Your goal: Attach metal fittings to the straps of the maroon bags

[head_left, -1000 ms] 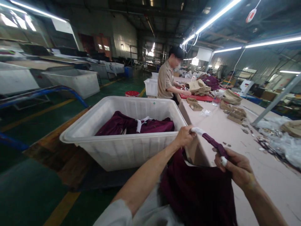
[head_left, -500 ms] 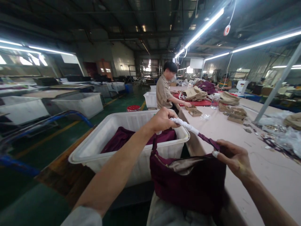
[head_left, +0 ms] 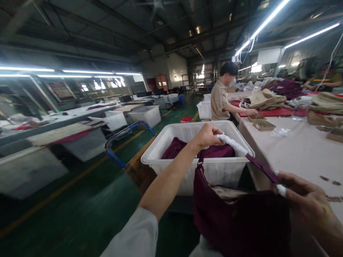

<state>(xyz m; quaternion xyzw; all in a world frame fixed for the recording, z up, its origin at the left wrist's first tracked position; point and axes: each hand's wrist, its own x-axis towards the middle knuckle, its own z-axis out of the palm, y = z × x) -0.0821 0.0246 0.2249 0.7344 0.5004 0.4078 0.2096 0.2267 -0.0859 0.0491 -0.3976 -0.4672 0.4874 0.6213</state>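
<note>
A purple shoulder bag (head_left: 214,210) hangs in front of me, its top open and a pale lining showing. White wrapping covers part of its strap (head_left: 232,143). My left hand (head_left: 207,137) is closed around the wrapped part of the strap, above the bin's rim. At the strap's lower end, on the bag's right side, my right hand (head_left: 301,191) pinches the purple strap; something white is on its thumb. Just beyond the bag stands a white plastic bin (head_left: 171,167), with purple fabric pieces (head_left: 174,148) inside.
A pale-covered table (head_left: 292,153) runs along the right, bearing small boxes of metal parts (head_left: 264,125) and tan bags (head_left: 265,98). A co-worker (head_left: 221,98) stands at its far edge. A blue-handled cart (head_left: 115,153) is left of the bin. Farther left are large pale bins (head_left: 29,175).
My view has swung left, so the bin, bag and co-worker appear farther right. Both hands keep hold of the strap, which stays stretched between them.
</note>
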